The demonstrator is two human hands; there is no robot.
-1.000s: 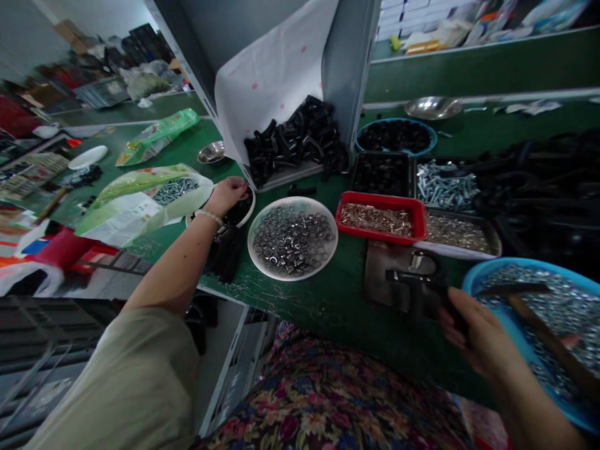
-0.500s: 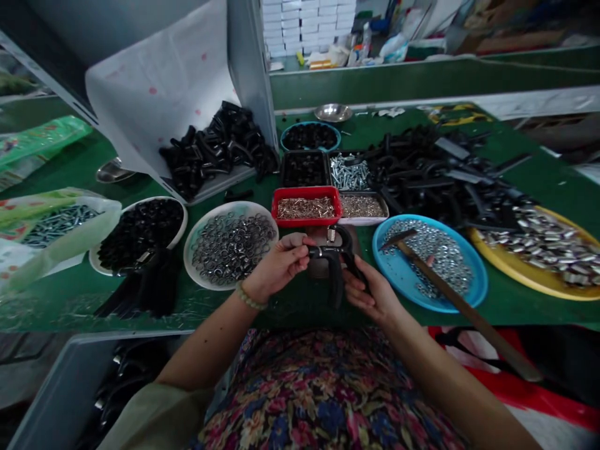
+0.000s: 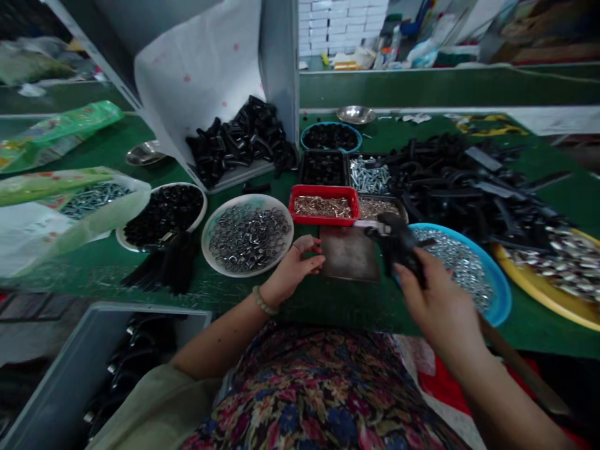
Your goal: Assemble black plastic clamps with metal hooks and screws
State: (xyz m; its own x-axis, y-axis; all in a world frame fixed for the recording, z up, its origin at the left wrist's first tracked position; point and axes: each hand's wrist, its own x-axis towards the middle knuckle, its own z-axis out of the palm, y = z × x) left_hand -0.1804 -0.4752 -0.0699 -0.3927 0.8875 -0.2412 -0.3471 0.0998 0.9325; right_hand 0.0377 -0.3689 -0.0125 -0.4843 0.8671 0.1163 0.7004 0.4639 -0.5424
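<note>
Taking the metal plate point(image 3: 351, 253) as the clock's centre, a white dish point(image 3: 204, 206) of black parts is sitting far out between nine and ten o'clock, and a pale plate point(image 3: 253, 199) of metal rings is lying nearer in the same direction. Beside those rings, at nine o'clock, the left hand point(image 3: 293, 265) is hovering; half a second ago it was pinching the end of the black handgrip, and now it is staying apart from it. Its thumb and fingers are curling loosely with a gap between them, and nothing visible is filling that gap. The metal plate, partly covered earlier, is now showing bare, with a red tray point(image 3: 323, 220) of pins standing toward eleven. At three o'clock the black handgrip point(image 3: 398, 244) is appearing blurred, shifted rightward from over the plate, its metal end pointing toward nine or ten. The right hand point(image 3: 438, 297), at four, is wrapping closed around it, alone now in gripping it. Behind, at three, a blue basin point(image 3: 502, 300) is holding small metal parts; beyond it a yellow basin point(image 3: 537, 296) is lying.
</note>
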